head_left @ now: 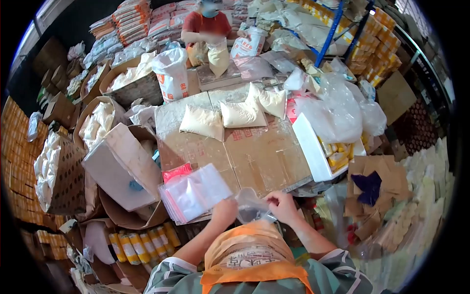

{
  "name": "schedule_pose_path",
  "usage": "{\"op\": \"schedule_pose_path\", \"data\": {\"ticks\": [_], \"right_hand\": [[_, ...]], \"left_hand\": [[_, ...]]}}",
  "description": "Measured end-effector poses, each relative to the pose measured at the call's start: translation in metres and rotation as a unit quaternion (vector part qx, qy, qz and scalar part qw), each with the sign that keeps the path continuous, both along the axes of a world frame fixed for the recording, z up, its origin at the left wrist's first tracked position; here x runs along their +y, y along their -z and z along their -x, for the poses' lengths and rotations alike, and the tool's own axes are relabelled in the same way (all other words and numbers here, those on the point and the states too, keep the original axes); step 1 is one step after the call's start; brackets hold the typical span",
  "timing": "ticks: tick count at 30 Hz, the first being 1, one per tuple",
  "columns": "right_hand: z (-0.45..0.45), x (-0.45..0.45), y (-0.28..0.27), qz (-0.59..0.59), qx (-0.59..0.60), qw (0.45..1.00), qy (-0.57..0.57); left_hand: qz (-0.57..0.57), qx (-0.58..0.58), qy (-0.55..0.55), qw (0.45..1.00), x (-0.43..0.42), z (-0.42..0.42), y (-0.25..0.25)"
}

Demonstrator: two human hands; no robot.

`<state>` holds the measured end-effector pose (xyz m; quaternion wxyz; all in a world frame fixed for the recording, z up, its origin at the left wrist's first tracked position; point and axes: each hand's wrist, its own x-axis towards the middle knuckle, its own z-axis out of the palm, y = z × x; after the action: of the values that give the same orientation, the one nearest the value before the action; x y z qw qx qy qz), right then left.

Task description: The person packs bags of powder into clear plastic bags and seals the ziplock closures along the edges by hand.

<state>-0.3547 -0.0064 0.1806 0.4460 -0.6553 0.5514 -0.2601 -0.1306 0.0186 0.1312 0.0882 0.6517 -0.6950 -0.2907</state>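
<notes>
Near the front edge of the table, my right hand (283, 206) pinches one side of a clear plastic bag (251, 202). On the bag's other side, my left hand (225, 211) is closed at its edge, the fingertips partly hidden. A stack of flat clear bags (198, 190) lies just left of that hand, with a pink packet (177, 172) at its far corner. Farther back on the cardboard-covered table rest filled bags of pale powder (201, 121), several in a loose row.
Across the table a person in a red shirt (215, 25) handles a powder-filled bag (219, 60) beside a white sack (248, 43). A foam box (318, 156) with yellow packets stands right. Open cartons (128, 169) crowd the left side.
</notes>
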Motion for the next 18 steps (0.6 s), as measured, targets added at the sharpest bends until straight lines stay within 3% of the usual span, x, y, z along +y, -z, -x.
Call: {"op": "schedule_pose_path", "data": {"ticks": [2,3,4,5,6,8,10,11,13,14,15,17,18], "right_hand": [[-0.007,-0.012,0.009,-0.089,-0.115,0.989,-0.028],[-0.006,-0.024,0.01,-0.051,-0.088,0.992,-0.075],[-0.004,-0.039,0.019,-0.063,-0.093,0.99,-0.087],[-0.002,-0.052,0.031,-0.067,-0.127,0.984,-0.108],[0.0,-0.068,0.044,-0.07,-0.162,0.976,-0.127],[0.008,-0.107,0.081,-0.134,-0.166,0.966,-0.146],[0.013,-0.144,0.142,-0.204,-0.148,0.956,-0.151],[0.014,-0.167,0.174,-0.18,-0.124,0.967,-0.129],[0.01,-0.245,0.222,-0.086,-0.052,0.985,-0.137],[-0.003,-0.289,0.217,-0.058,-0.002,0.995,-0.08],[-0.018,-0.337,0.242,0.017,-0.012,0.998,-0.052],[-0.052,-0.448,0.292,0.204,0.085,0.973,-0.07],[-0.075,-0.502,0.294,0.107,0.11,0.983,-0.097]], "left_hand": [[-0.107,0.207,-0.001,0.973,-0.009,0.012,0.014],[-0.116,0.205,-0.015,0.972,-0.017,0.012,0.024],[-0.183,0.319,-0.163,0.915,-0.029,0.008,0.04],[-0.239,0.418,-0.306,0.821,-0.038,0.001,0.058],[-0.182,0.41,-0.412,0.793,-0.039,-0.009,0.08],[-0.18,0.421,-0.488,0.743,-0.029,-0.022,0.104],[-0.199,0.393,-0.474,0.762,-0.023,-0.015,0.084],[-0.196,0.386,-0.457,0.777,-0.014,-0.009,0.084],[-0.249,0.368,-0.501,0.743,0.001,0.012,0.075],[-0.237,0.374,-0.522,0.729,0.008,0.027,0.071],[-0.235,0.396,-0.545,0.701,0.021,0.042,0.073],[-0.237,0.388,-0.567,0.686,0.043,0.068,0.07],[-0.262,0.378,-0.57,0.681,0.046,0.081,0.061]]}}
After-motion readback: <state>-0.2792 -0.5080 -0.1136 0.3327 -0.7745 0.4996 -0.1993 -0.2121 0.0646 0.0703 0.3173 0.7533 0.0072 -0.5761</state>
